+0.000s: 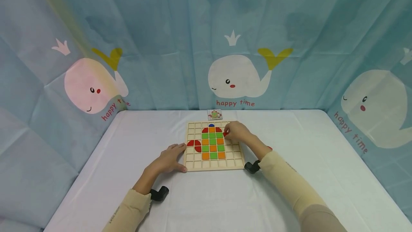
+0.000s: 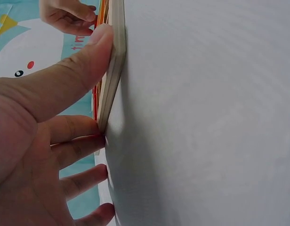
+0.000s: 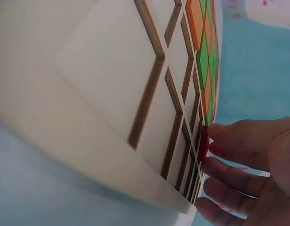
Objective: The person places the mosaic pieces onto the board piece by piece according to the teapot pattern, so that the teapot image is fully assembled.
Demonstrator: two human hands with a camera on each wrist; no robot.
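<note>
A wooden grid board (image 1: 230, 162) lies flat on the white table. Green square tiles (image 1: 212, 135) and orange square tiles (image 1: 213, 148) fill its middle columns, a blue piece (image 1: 211, 125) topping them. Rounded red pieces (image 1: 197, 148) sit left of the squares. At the board's upper right, my right hand (image 1: 237, 131) pinches a red piece (image 3: 204, 141) between thumb and fingers, low over the grid cells. My left hand (image 1: 170, 158) rests against the board's left side, fingers extended; its thumb (image 2: 101, 40) touches the board's edge.
Behind the board lies a small picture card (image 1: 214, 114) with a coloured pattern. Part of a red piece (image 1: 269, 148) shows on the table beyond my right forearm. A blue curtain (image 1: 173, 46) printed with whales stands around the table's back and sides.
</note>
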